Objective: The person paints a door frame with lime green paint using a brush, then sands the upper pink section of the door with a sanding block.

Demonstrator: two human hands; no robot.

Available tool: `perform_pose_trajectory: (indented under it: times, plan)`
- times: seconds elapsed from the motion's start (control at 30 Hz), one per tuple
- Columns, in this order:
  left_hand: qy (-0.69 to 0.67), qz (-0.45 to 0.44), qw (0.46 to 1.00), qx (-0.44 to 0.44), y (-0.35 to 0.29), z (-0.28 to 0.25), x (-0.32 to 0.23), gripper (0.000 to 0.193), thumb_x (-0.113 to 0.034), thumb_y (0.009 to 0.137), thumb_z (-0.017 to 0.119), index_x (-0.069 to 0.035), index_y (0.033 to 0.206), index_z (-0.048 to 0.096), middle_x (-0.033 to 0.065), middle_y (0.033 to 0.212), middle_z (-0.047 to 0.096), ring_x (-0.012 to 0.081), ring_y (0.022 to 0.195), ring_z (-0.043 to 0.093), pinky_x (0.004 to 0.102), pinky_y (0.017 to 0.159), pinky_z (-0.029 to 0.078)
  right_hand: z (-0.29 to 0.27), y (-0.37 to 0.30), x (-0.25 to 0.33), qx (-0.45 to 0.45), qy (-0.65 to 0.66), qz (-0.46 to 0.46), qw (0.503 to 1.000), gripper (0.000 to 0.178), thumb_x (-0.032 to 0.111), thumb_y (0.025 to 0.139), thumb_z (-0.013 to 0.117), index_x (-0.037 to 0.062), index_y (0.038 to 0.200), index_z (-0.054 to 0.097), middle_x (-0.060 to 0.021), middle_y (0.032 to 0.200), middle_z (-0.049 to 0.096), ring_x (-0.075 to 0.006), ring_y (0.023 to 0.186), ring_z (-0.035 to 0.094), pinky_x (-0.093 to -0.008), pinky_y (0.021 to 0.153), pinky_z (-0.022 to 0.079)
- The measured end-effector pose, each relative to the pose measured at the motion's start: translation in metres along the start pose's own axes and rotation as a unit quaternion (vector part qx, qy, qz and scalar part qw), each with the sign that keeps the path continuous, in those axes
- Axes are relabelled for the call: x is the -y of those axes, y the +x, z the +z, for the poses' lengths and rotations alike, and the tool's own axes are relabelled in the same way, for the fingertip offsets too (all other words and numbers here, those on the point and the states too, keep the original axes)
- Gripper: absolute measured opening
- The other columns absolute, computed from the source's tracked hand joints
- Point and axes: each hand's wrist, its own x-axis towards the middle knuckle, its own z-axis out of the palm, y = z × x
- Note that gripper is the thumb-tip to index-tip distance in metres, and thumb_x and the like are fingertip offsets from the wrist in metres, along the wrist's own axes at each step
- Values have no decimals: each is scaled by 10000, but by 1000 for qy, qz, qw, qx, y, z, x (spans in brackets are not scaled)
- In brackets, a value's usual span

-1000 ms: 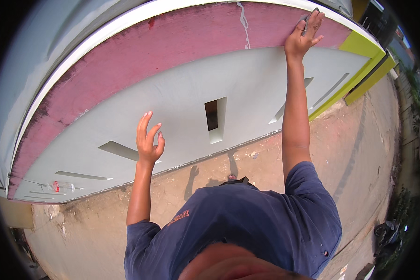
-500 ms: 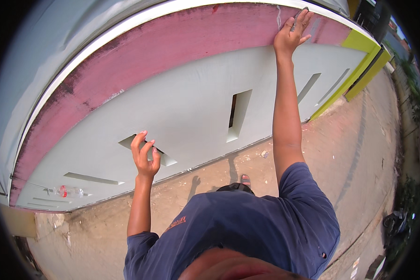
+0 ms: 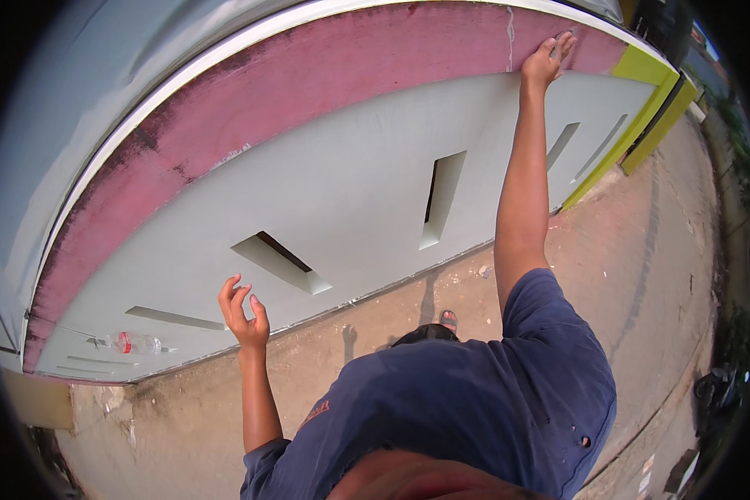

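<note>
My right hand is raised against the pink band along the top of the wall, near its right end. A small grey, flat-looking piece shows at its fingers, partly covered; I cannot make out what it is. Just left of this hand a thin whitish streak runs down the pink paint. My left hand hovers in front of the grey-white wall with fingers loosely bent and apart, holding nothing. The nearest slot to it is a slanted opening in the wall.
More slots, such as a tall one, cut through the wall. A clear plastic bottle with a red band hangs at the far left. A yellow-green post ends the wall at right. Brown paved ground lies below.
My right hand has slid to the right and slightly down along the pink band. My left hand has dropped lower, away from the slanted slot. The view has shifted a little.
</note>
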Motion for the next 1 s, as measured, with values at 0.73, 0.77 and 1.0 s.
perform_pose_trajectory:
  times: [0.73,0.77,1.0]
  plan:
    - [-82,71,994,11,38,69,-43,325,68,792,589,-2,1106,636,239,1248,611,391,1112,616,464,854,544,30,-172,6,199,-16,-287,937,587,250,1077,451,229,1641,292,-46,1734,174,-251,1602,129,-645,1203,-112]
    - [-87,98,991,6,40,73,-46,323,68,792,590,-2,1104,636,240,1246,611,391,1112,616,465,855,544,25,-169,-12,223,-64,-341,911,589,253,1076,453,231,1641,292,-43,1734,174,-247,1602,128,-645,1203,-114]
    - [-67,75,995,0,38,85,-62,308,62,804,586,3,1103,632,240,1240,609,388,1114,613,458,864,539,-34,34,-100,46,-23,-46,998,541,321,1125,352,205,1648,270,-30,1740,144,-226,1606,98,-621,1196,-146]
